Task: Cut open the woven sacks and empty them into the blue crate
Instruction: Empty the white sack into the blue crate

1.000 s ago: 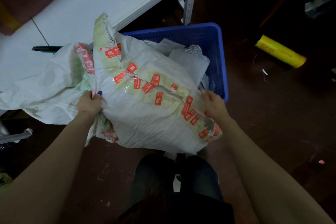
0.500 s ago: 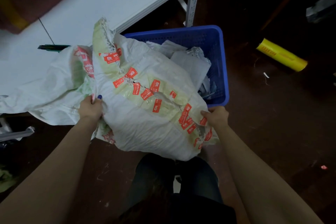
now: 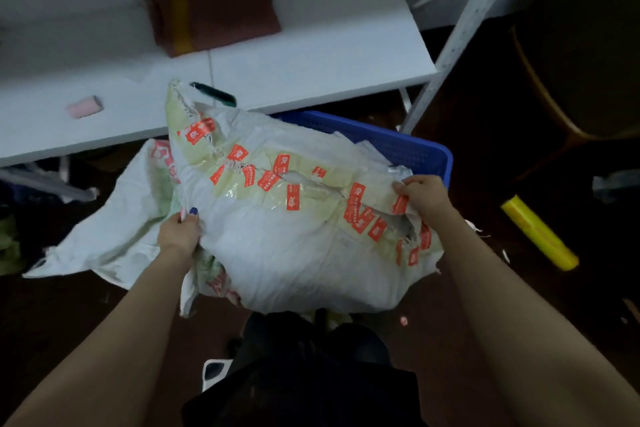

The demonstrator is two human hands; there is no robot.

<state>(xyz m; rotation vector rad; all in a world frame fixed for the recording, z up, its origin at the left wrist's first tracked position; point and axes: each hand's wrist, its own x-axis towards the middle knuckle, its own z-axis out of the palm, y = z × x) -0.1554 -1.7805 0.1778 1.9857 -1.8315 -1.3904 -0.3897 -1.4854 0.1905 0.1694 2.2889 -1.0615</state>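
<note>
Head view: the left hand [image 3: 180, 232] grips the woven sack [image 3: 287, 246] at its side, the right hand [image 3: 420, 196] pinches its torn taped edge, blue crate [image 3: 429, 156] just beyond the right fingers.

White woven sack [image 3: 294, 246]: full and bulging, held up in front of the crate, long side across. A band of yellowish tape dotted with red labels ran along its upper face, split open in a ragged line. The left hand [image 3: 180, 232] gripped its left side; the right hand [image 3: 420, 194] pinched the torn edge at the right end.
Second sack [image 3: 114, 229]: white with green and red print, limp, spread to the left, partly behind the first.
Blue crate [image 3: 415, 152]: perforated plastic, just behind the sacks, mostly hidden.
</note>
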